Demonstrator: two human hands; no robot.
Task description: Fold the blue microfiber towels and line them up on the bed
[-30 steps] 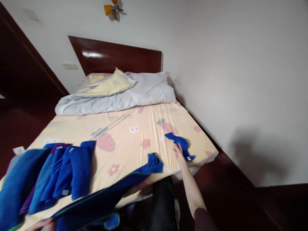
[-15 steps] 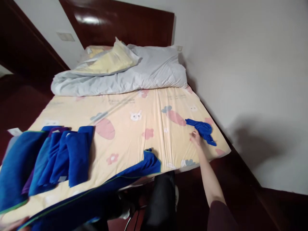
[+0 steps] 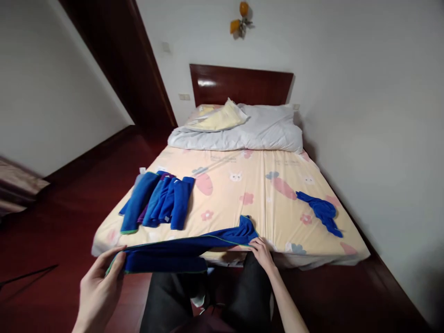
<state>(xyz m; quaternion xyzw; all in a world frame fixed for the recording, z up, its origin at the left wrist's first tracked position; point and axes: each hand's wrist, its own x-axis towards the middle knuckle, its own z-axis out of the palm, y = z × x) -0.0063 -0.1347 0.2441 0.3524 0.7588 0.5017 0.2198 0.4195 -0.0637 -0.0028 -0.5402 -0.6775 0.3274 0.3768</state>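
Observation:
A dark blue towel (image 3: 166, 259) with green edging stretches between my two hands in front of the bed. My left hand (image 3: 102, 284) pinches its left end between thumb and fingers. At the other end, my right hand (image 3: 262, 252) grips the edge near the bed's front, where a bunched corner of the towel rests on the sheet. Farther left on the bed lies a row of folded blue towels (image 3: 182, 203), one purple among them. A crumpled blue cloth (image 3: 324, 212) lies on the right side of the bed, apart from my hands.
The bed's patterned sheet (image 3: 222, 203) spans the middle of the view. A rolled grey quilt (image 3: 270, 134) and a yellow cloth (image 3: 222, 118) lie by the dark wooden headboard (image 3: 243, 85). A wall (image 3: 378, 115) runs along the right side. My knees are under the held towel.
My right hand has left the crumpled blue cloth and moved left onto the green-edged towel. My left hand has come further into view, raising its end. The view has tilted up and turned left.

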